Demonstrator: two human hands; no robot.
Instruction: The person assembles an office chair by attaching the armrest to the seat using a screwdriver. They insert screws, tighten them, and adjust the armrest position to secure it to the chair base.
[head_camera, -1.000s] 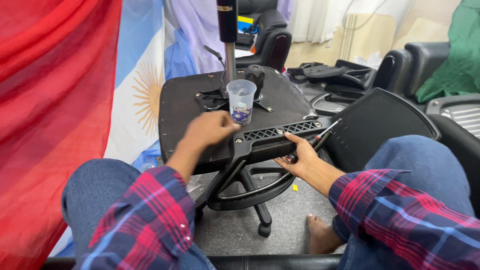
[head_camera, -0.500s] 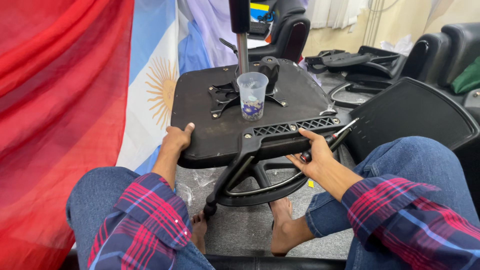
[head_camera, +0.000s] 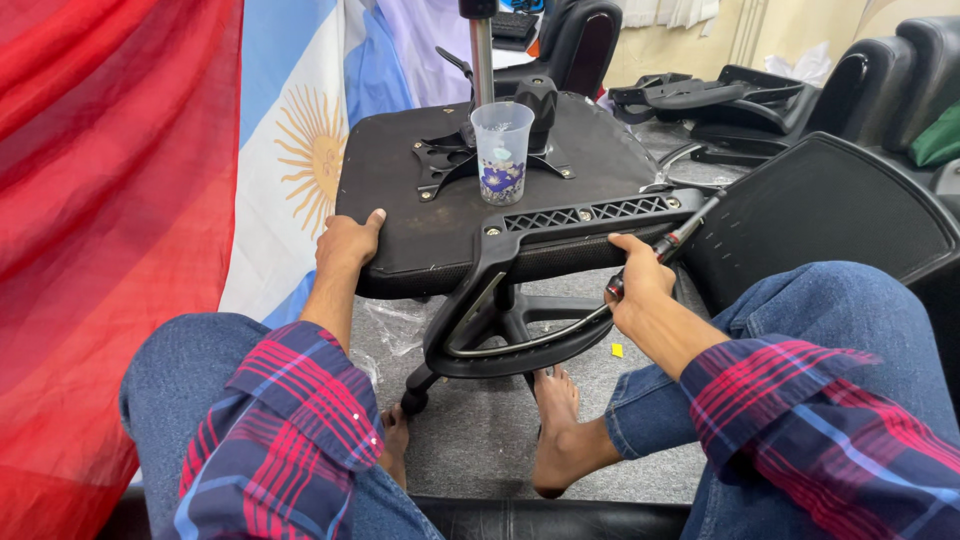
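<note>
My left hand (head_camera: 345, 243) curls over the near-left edge of the upturned black padded chair seat (head_camera: 440, 215), fingers clamped on it. My right hand (head_camera: 640, 285) is closed around a black-handled screwdriver (head_camera: 672, 243) at the seat's near-right edge. The black slotted plastic armrest bracket (head_camera: 585, 215) already lies along the seat's front edge with screws showing. A clear plastic cup (head_camera: 501, 138) stands at the seat's middle; I judge fastening unfinished.

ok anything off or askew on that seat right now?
One oddity: a clear plastic cup stands upright on the upturned chair seat, beside the metal bracket, while the left hand grips the seat edge and the right hand holds a screwdriver. Nothing spilled or visibly damaged.
</note>
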